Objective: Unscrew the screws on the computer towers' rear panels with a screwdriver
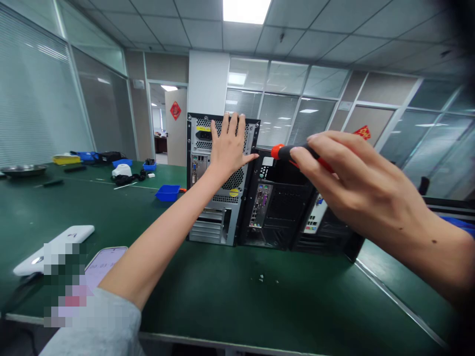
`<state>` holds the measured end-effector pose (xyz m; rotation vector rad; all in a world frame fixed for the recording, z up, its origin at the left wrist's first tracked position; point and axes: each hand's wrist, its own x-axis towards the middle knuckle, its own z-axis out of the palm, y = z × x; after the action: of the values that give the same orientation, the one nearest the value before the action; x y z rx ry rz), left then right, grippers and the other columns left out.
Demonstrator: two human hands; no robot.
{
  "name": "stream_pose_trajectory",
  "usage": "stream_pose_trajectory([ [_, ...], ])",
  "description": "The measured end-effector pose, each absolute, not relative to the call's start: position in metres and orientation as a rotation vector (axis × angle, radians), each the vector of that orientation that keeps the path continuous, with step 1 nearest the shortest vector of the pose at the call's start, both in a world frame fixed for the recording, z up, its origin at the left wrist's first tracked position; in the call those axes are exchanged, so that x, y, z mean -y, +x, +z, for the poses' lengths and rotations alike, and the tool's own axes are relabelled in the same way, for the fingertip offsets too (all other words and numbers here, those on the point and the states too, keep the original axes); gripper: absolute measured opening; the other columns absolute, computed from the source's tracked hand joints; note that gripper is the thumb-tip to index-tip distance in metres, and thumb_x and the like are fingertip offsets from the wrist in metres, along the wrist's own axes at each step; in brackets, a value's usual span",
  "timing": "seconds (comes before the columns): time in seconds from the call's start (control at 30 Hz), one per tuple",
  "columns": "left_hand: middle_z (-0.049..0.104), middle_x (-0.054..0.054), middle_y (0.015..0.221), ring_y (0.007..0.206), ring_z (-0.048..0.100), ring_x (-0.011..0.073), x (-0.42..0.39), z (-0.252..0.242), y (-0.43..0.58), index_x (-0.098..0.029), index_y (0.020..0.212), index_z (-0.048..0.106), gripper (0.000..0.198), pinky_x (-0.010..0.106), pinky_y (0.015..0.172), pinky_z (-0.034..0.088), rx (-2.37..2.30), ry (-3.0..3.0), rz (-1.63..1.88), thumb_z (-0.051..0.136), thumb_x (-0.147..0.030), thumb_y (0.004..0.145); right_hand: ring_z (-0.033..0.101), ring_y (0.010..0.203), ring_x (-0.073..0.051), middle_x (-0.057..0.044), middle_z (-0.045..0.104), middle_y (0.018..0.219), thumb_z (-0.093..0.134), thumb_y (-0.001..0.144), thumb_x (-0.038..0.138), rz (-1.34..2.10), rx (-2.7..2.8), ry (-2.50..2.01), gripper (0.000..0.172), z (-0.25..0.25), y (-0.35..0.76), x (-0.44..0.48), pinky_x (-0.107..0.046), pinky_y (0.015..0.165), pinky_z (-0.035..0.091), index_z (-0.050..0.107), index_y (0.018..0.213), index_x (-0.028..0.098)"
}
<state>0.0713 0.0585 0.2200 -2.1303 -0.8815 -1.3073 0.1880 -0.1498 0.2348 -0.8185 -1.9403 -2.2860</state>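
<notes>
A computer case [214,227] stands upright on the green table, its rear panel facing me. My left hand [227,148] lies flat against the upper part of that panel, fingers spread, beside the power socket [204,135]. In my right hand [356,173] is a screwdriver [284,152] with a black and red handle, held level and pointing left. Its tip end reaches the right edge of the case, near a screw at the panel's border; whether it touches the screw I cannot tell. A second, black computer case [285,207] stands directly to the right.
Another case with a white port plate [313,215] stands farther right. A blue tray [167,193] sits left of the cases. At the near left lie a white device [55,247] and a phone [107,259]. Small white bits [261,278] lie on the green table [208,301].
</notes>
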Motion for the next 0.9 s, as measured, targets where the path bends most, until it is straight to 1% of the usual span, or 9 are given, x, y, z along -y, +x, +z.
stream_pose_trajectory([
  [0.1, 0.03, 0.022, 0.15, 0.141, 0.021, 0.0384, -0.0552, 0.2213, 0.0716, -0.008, 0.147, 0.023, 0.089, 0.059, 0.114, 0.009, 0.909, -2.132, -1.281, 0.055, -0.055, 0.078, 0.056, 0.102, -0.023, -0.015, 0.059, 0.099, 0.043, 0.085, -0.002, -2.143, 2.044, -0.824, 0.035, 0.2363, 0.1908, 0.1503, -0.038, 0.092, 0.053, 0.048, 0.12, -0.002],
  [0.23, 0.029, 0.023, 0.15, 0.14, 0.021, 0.0394, -0.0538, 0.222, 0.0723, -0.007, 0.146, 0.024, 0.09, 0.059, 0.114, 0.01, 0.926, -2.12, -1.257, 0.057, -0.054, 0.077, 0.054, 0.11, -0.022, -0.012, 0.059, 0.11, 0.036, 0.086, -0.002, -1.909, 2.154, -0.856, 0.048, 0.2357, 0.1935, 0.1491, -0.04, 0.095, 0.052, 0.041, 0.132, 0.009],
  [0.3, 0.028, 0.023, 0.151, 0.141, 0.02, 0.0397, -0.0548, 0.2216, 0.0729, -0.006, 0.146, 0.023, 0.089, 0.06, 0.114, 0.01, 0.923, -2.12, -1.258, 0.055, -0.054, 0.078, 0.055, 0.11, -0.021, -0.013, 0.058, 0.112, 0.036, 0.086, -0.001, -1.874, 2.181, -0.867, 0.048, 0.2349, 0.1942, 0.1487, -0.038, 0.097, 0.051, 0.042, 0.132, 0.01],
  [0.43, 0.029, 0.023, 0.15, 0.14, 0.02, 0.0403, -0.0561, 0.2211, 0.0739, -0.007, 0.147, 0.021, 0.09, 0.061, 0.113, 0.009, 0.908, -2.129, -1.275, 0.054, -0.054, 0.078, 0.056, 0.108, -0.023, -0.016, 0.058, 0.107, 0.037, 0.088, 0.002, -1.879, 2.172, -0.908, 0.041, 0.2348, 0.1939, 0.1493, -0.038, 0.096, 0.051, 0.045, 0.127, 0.002],
  [0.53, 0.028, 0.022, 0.151, 0.141, 0.019, 0.0397, -0.0547, 0.2214, 0.0742, -0.009, 0.148, 0.021, 0.091, 0.059, 0.114, 0.01, 0.932, -2.13, -1.251, 0.055, -0.055, 0.077, 0.055, 0.109, -0.023, -0.014, 0.058, 0.108, 0.031, 0.091, 0.005, -1.81, 2.136, -1.067, 0.04, 0.2357, 0.1929, 0.1502, -0.04, 0.093, 0.051, 0.046, 0.128, 0.008],
  [0.6, 0.027, 0.021, 0.152, 0.142, 0.017, 0.0394, -0.0536, 0.2216, 0.0744, -0.01, 0.148, 0.02, 0.091, 0.058, 0.114, 0.009, 0.953, -2.137, -1.226, 0.054, -0.056, 0.077, 0.056, 0.11, -0.023, -0.012, 0.059, 0.11, 0.027, 0.091, 0.006, -1.718, 2.122, -1.184, 0.043, 0.2357, 0.1923, 0.1508, -0.041, 0.09, 0.052, 0.047, 0.129, 0.013],
  [0.7, 0.028, 0.022, 0.151, 0.142, 0.018, 0.0388, -0.0536, 0.2213, 0.0747, -0.009, 0.148, 0.021, 0.09, 0.059, 0.114, 0.008, 0.937, -2.145, -1.253, 0.053, -0.056, 0.078, 0.058, 0.107, -0.025, -0.014, 0.061, 0.108, 0.028, 0.091, 0.008, -1.686, 2.088, -1.243, 0.043, 0.2341, 0.1917, 0.1519, -0.039, 0.082, 0.053, 0.049, 0.128, 0.013],
  [0.77, 0.029, 0.022, 0.151, 0.142, 0.019, 0.0378, -0.0548, 0.2208, 0.0749, -0.009, 0.147, 0.021, 0.089, 0.06, 0.114, 0.008, 0.912, -2.141, -1.289, 0.053, -0.055, 0.078, 0.06, 0.102, -0.024, -0.013, 0.063, 0.106, 0.031, 0.091, 0.01, -1.737, 2.036, -1.268, 0.041, 0.232, 0.1915, 0.1524, -0.034, 0.073, 0.052, 0.051, 0.127, 0.014],
  [0.9, 0.028, 0.023, 0.151, 0.142, 0.019, 0.0376, -0.0569, 0.2202, 0.075, -0.008, 0.147, 0.022, 0.09, 0.059, 0.114, 0.008, 0.907, -2.142, -1.293, 0.055, -0.056, 0.077, 0.062, 0.091, -0.02, -0.009, 0.065, 0.108, 0.036, 0.092, 0.016, -1.838, 1.892, -1.331, 0.039, 0.2274, 0.1914, 0.1524, -0.026, 0.052, 0.036, 0.052, 0.127, 0.022],
])
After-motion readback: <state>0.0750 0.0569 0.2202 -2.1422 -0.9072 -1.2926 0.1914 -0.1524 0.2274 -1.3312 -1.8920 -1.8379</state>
